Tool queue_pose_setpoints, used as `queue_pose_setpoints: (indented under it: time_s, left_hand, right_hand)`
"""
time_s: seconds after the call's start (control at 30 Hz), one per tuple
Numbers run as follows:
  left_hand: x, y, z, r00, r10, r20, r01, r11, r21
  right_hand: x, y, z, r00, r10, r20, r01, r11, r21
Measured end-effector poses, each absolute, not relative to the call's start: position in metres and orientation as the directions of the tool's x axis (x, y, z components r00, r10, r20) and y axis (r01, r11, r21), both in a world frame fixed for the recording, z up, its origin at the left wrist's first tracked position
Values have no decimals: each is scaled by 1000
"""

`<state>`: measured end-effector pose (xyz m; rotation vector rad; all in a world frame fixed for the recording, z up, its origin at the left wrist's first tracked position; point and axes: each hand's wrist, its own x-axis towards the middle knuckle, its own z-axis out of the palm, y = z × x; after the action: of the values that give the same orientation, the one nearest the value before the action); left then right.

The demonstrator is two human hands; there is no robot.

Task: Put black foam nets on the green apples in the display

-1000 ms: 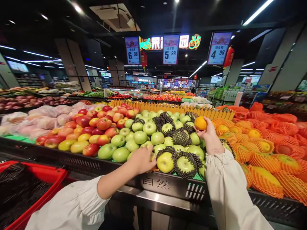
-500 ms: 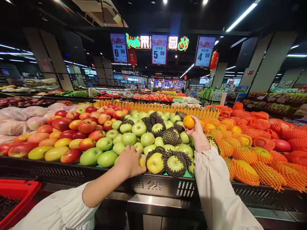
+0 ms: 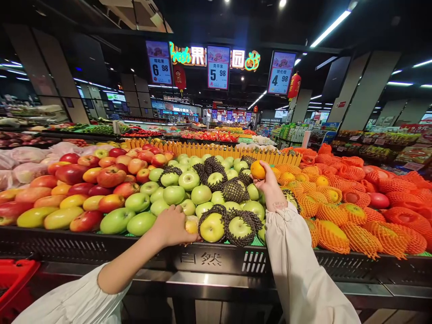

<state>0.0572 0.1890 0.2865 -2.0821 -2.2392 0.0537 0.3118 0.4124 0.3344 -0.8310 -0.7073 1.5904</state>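
Observation:
My right hand (image 3: 269,189) holds an orange (image 3: 258,169) up over the right edge of the green apples (image 3: 189,180), its fingers closed round the fruit. At the front of the pile, my left hand (image 3: 173,227) is curled over a yellowish fruit (image 3: 191,224), mostly covered by the fingers and thumb. Just right of it sit a yellow-green apple (image 3: 212,227) and another green apple (image 3: 240,231), both in dark foam nets. Beyond my right wrist lie oranges in orange foam nets (image 3: 332,236).
Red and yellow apples (image 3: 111,176) fill the left of the display, next to bagged produce (image 3: 27,173). The black crate wall (image 3: 216,261) runs along the front. A red basket (image 3: 16,279) stands at lower left. Red-netted fruit (image 3: 405,184) lies at right.
The view has turned slightly to the right, so the display appears shifted left. A little more of the yellowish fruit shows beside my left hand. The orange stays in my right hand.

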Motion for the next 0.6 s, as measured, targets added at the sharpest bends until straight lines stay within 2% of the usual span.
queue_pose_setpoints:
  time_s: [0.2,0.37,0.47,0.6]
  left_hand:
    - [58,181,266,-152,964,217,986,164,-37]
    - [55,170,256,-122,897,425,988,152,-36]
    - [46,165,254,-110,804,584,991,130,8]
    - [32,168,269,-191,631,752,979,70,190]
  right_hand:
    - [308,410,336,-95,995,-34,-589,-84,-804]
    - [308,410,337,-96,995,36,-613,-30,-790]
    - [308,411,336,-89,993,76,-550,15,-835]
    - [304,405,334,-107,970,220,-325,175,-929]
